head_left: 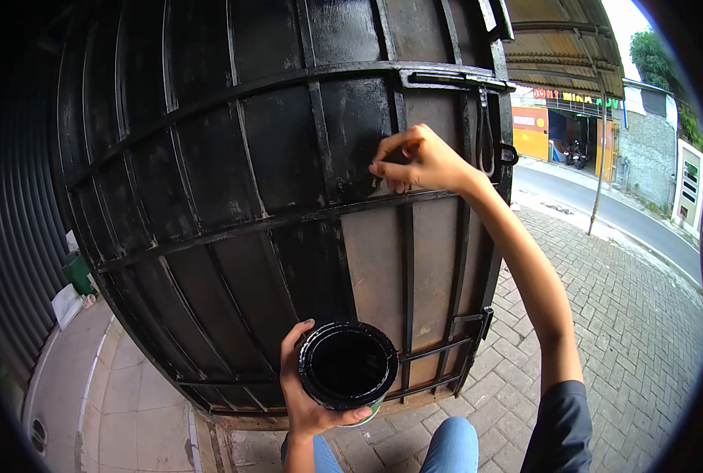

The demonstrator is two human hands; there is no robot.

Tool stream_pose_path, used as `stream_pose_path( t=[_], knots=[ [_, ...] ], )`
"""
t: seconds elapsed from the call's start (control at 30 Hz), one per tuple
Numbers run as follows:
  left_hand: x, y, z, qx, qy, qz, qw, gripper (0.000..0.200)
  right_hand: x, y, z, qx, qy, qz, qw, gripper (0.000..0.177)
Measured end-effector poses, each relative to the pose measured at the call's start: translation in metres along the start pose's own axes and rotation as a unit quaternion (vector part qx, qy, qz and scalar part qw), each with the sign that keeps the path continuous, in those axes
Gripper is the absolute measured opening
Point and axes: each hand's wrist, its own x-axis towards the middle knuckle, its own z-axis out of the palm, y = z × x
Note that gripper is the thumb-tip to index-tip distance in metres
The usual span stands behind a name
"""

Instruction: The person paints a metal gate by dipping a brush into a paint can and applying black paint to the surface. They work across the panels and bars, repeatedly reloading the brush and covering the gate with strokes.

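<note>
My left hand [308,402] is wrapped round an open paint can [388,347], its fingers and thumb on the can's sides. Black paint fills the dark inside, and smears coat the rim. Out in front, my right hand [422,162] is closed in a pinch close to the metal gate [288,158]. It seems to grip a paintbrush, largely hidden by the fingers and dark against the black panel. Glossy black covers the panels around and left of this hand. Below it, a brown panel [379,260] lies between black bars.
A latch bar [446,81] is fixed at the gate's upper right. Brick paving [572,292] runs to a road [643,221], with a thin post [600,158] before it. Corrugated metal [9,221] and a green container [77,272] stand at the left. My knees [454,445] show below.
</note>
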Motion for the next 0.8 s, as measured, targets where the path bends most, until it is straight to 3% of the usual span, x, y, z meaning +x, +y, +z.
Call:
stream_pose_path(
  t=[0.17,0.3,0.57,0.7,0.8],
  knots=[
    [0.0,-0.001,0.004,-0.006,-0.006,0.006,1.0,0.117,0.014,0.001,-0.015,-0.046,-0.008,-0.031,0.998,0.018],
    [-0.001,0.004,0.004,-0.007,-0.01,0.003,1.0,0.118,0.007,-0.005,-0.031,-0.212,0.002,-0.101,0.972,0.013],
    [-0.003,0.006,0.001,-0.011,-0.01,0.006,1.0,0.119,0.007,-0.039,-0.036,-0.352,-0.082,-0.121,0.925,0.01],
    [-0.003,0.008,0.0,-0.005,-0.009,0.004,1.0,0.119,0.023,-0.049,-0.02,-0.382,-0.166,-0.044,0.908,0.025],
    [-0.002,0.007,-0.001,-0.009,-0.006,0.007,1.0,0.119,0.033,-0.058,-0.022,-0.416,-0.174,-0.03,0.892,0.029]
  ],
)
